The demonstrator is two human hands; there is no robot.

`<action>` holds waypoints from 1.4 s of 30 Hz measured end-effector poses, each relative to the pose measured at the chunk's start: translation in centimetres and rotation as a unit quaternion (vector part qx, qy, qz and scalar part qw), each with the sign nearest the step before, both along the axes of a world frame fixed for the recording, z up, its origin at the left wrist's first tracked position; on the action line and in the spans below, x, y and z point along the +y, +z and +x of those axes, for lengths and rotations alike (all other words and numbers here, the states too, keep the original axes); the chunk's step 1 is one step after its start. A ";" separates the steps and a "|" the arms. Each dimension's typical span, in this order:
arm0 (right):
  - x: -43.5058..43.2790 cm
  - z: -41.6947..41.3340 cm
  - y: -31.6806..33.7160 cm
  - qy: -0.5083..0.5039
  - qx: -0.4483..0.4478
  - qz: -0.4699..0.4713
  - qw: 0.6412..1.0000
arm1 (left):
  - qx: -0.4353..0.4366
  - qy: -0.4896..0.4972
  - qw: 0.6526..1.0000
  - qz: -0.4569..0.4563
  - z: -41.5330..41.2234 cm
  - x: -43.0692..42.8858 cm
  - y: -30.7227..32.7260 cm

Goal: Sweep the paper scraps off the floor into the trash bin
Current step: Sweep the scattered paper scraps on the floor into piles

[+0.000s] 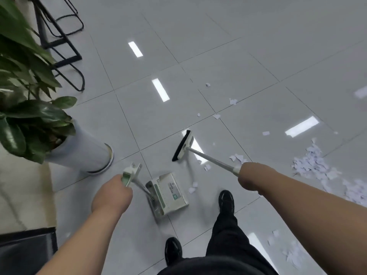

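My left hand (112,192) is curled round the top grip of the dustpan (168,193), and the pan itself sits flat on the floor (258,46) just ahead of my shoes (226,201). My right hand (250,177) is wrapped round the pole of the broom (182,145); its black bristle edge rests on the tiles beyond the pan, well apart from it.

The paper scraps (315,165) lie mostly in a heap at the right, just past my right forearm, and the heap trails nearward along the right edge. A few loose bits sit between the broom head and the dustpan, and several more are scattered farther out, beyond the bristles.

The left side is tight. A potted plant (83,153) in a tall white pot stands close to my left hand, with leaves hanging over that edge. Black chair legs (65,46) crowd the far left corner. A beige strip runs down the left border, and its edge meets the tiles beside the pot. Far and to the right, the tiles run open to the frame edge.
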State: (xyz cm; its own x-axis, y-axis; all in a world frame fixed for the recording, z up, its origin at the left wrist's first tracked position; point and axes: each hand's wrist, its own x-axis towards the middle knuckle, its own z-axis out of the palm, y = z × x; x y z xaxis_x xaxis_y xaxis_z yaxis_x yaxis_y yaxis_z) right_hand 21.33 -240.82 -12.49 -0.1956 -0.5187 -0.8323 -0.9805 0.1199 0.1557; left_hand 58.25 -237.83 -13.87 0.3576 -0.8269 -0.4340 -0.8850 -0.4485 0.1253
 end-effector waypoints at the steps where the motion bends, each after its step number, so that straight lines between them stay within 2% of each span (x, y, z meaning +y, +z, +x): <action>1: 1.9 0.5 0.7 -0.010 -0.007 -0.006 1.000 | 0.007 -0.007 1.000 -0.006 0.9 0.8 0.0; 5: 8.5 0.8 3.5 -0.049 0.012 -0.017 0.999 | 0.024 -0.045 0.999 -0.019 3.1 3.2 0.4; 9: 11.9 0.5 6.6 -0.067 0.079 -0.051 0.993 | 0.038 -0.083 0.995 -0.028 3.3 4.7 1.2; 15: 14.5 1.1 9.3 -0.099 0.075 -0.079 0.989 | 0.041 -0.098 0.994 -0.034 3.5 6.8 1.5; 21: 16.1 1.2 8.5 -0.053 0.017 -0.060 0.997 | 0.016 -0.072 0.997 -0.016 4.0 10.2 1.8; 28: 17.6 -0.2 6.7 0.113 -0.006 -0.025 0.993 | -0.036 -0.014 0.999 -0.014 1.2 16.3 4.5; 34: 20.1 -5.4 1.9 0.165 -0.024 -0.011 0.986 | -0.063 0.055 0.996 -0.015 -4.2 24.9 5.6; 42: 23.2 -12.6 1.3 0.154 0.008 -0.051 0.987 | -0.072 0.098 0.993 0.003 -9.8 30.7 5.1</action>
